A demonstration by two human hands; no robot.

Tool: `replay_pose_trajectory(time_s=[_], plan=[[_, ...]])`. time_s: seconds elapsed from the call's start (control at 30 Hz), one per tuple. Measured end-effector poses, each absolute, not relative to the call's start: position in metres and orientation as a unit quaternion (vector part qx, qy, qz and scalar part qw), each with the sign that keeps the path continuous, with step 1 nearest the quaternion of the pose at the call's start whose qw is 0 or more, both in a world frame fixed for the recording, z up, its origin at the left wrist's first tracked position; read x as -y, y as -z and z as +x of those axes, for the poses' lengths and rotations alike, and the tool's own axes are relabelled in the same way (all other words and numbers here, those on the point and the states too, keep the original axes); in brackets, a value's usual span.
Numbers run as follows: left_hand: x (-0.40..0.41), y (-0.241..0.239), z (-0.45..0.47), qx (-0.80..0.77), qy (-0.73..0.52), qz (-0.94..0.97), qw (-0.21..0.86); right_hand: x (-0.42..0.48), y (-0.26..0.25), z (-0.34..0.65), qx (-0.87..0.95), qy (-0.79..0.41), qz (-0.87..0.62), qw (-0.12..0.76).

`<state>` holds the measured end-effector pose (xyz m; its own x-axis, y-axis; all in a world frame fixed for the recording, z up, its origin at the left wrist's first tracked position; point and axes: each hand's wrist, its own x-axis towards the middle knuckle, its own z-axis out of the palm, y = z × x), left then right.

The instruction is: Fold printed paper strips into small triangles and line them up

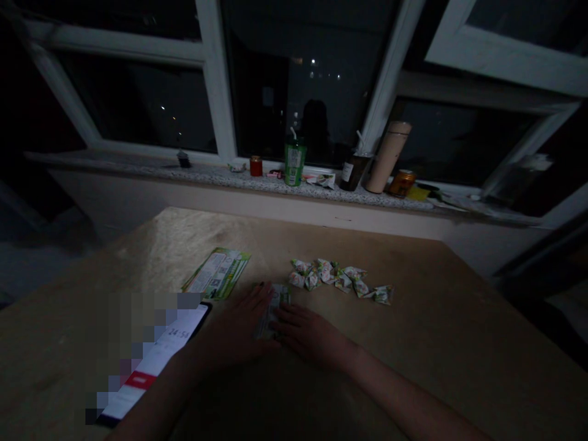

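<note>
A small printed green-and-white paper sheet [278, 296] lies on the table between my hands. My left hand [234, 324] rests flat over the sheet's left side with its fingers stretched out. From the right, my right hand [310, 331] lies on the sheet's other edge, fingers extended. Both hands hide much of the paper, and the dim light blurs its print. Just beyond my right hand sits a cluster of several folded paper pieces [326, 271] with similar colours. A stack of flat green-and-white leaflets [220, 272] is ahead of my left hand.
A lit phone [158, 358] lies left of my left forearm, partly blurred out. Along the stone windowsill [206, 174] stand a green cup with a straw [294, 162], a dark cup [353, 171], a tall pinkish flask [389, 158], a red jar [256, 166] and an orange can [402, 183].
</note>
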<state>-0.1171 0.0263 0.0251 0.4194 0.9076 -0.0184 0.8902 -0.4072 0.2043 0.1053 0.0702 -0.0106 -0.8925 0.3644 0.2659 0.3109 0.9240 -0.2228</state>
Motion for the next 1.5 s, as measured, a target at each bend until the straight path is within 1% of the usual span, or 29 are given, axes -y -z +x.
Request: replay_pose_trajectory(time_s=[0.2,0.33,0.47,0.8,0.97,1.13,1.37,1.5], plan=[[-0.018,-0.022,-0.102,-0.521,-0.022,0.846,0.111,-0.06,0.009,0.129,0.962,-0.116,-0.2,0.143],[-0.016,-0.009,-0.097,-0.482,-0.042,0.87,0.095,-0.052,0.002,0.145,0.957,-0.144,-0.219,0.122],[-0.013,-0.001,-0.09,-0.445,-0.064,0.887,0.103,-0.042,-0.003,0.163,0.95,-0.172,-0.237,0.109],[-0.004,-0.016,-0.065,-0.4,-0.029,0.907,0.123,-0.017,-0.012,0.199,0.941,-0.193,-0.27,0.067],[-0.006,-0.015,-0.066,-0.384,-0.035,0.913,0.135,-0.014,-0.013,0.204,0.937,-0.207,-0.263,0.101],[-0.006,-0.014,-0.062,-0.374,-0.044,0.918,0.123,-0.016,-0.009,0.205,0.929,-0.208,-0.277,0.134],[0.0,-0.006,-0.045,-0.357,-0.057,0.926,0.109,-0.013,-0.013,0.211,0.93,-0.206,-0.282,0.115],[0.001,-0.009,-0.041,-0.338,-0.058,0.933,0.11,-0.008,-0.014,0.218,0.925,-0.215,-0.298,0.1]])
